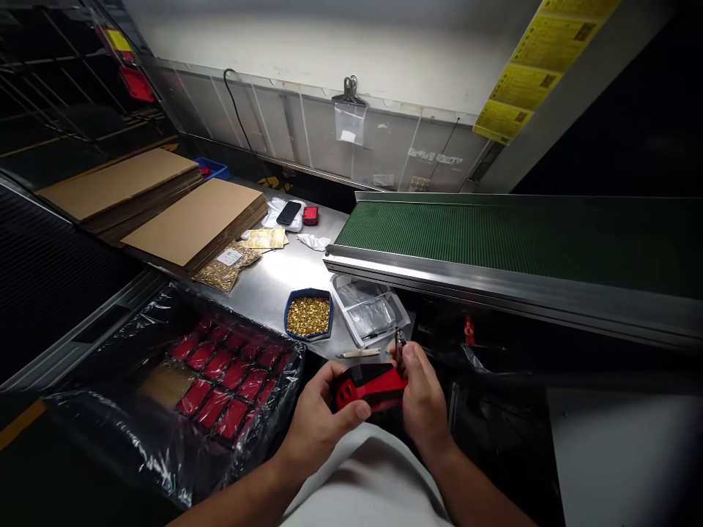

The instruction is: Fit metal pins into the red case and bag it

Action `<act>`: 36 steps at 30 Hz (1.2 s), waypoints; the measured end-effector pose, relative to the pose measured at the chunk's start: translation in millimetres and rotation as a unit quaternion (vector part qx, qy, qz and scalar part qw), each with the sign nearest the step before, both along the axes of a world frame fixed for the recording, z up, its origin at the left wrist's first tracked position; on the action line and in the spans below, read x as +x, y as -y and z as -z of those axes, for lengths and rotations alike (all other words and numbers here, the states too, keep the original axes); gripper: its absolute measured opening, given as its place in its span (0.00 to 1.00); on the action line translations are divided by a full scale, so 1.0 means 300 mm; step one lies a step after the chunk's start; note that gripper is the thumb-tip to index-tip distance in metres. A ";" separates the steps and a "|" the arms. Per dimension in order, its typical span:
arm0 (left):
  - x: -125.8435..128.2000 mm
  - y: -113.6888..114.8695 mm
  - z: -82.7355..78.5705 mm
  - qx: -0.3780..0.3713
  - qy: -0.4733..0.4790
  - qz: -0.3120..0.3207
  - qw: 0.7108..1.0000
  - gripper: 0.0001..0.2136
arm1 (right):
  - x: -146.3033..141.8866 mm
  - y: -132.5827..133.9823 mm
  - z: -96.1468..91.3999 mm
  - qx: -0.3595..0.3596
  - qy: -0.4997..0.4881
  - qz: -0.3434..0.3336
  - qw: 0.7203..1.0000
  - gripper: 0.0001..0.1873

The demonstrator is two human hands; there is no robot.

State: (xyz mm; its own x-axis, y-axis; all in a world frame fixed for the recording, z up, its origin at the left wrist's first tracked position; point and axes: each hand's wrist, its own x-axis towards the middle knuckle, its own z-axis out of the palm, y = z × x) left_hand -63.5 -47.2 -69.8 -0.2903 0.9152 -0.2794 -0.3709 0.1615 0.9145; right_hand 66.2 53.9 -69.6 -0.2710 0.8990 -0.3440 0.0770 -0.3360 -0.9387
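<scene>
A red-and-black plastic casing (pixel 371 388) is held just above my lap, close to the table's front edge. My left hand (pixel 314 424) wraps round its left end, thumb along the near side. At the other end my right hand (pixel 427 402) is closed, its thumb up by a small dark metal piece (pixel 400 339). Whether that piece is fixed to the casing I cannot tell. Beyond my hands a blue tray (pixel 308 337) holds many small brass-coloured parts (pixel 308 313). A pale pen-like tool (pixel 359 353) lies near the casing.
A plastic-lined box (pixel 294 351) with rows of red-and-black casings (pixel 222 377) stands at left. Cardboard stacks (pixel 195 219), a bag of brass parts (pixel 225 269) and a phone (pixel 288 213) lie on the table. A green conveyor (pixel 433 234) runs right, behind a white tray (pixel 367 307).
</scene>
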 end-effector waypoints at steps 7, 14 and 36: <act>-0.001 0.025 -0.011 0.031 0.008 0.039 0.999 0.19 | 0.008 -0.007 -0.032 0.086 0.080 -0.040 0.992 0.26; -0.045 0.035 0.018 -0.001 0.062 0.065 0.996 0.22 | 0.030 -0.028 -0.032 0.064 0.056 -0.092 0.992 0.25; -0.063 0.005 -0.029 -0.001 -0.240 0.240 0.941 0.48 | 0.247 -0.075 0.709 0.097 0.315 -0.078 0.941 0.18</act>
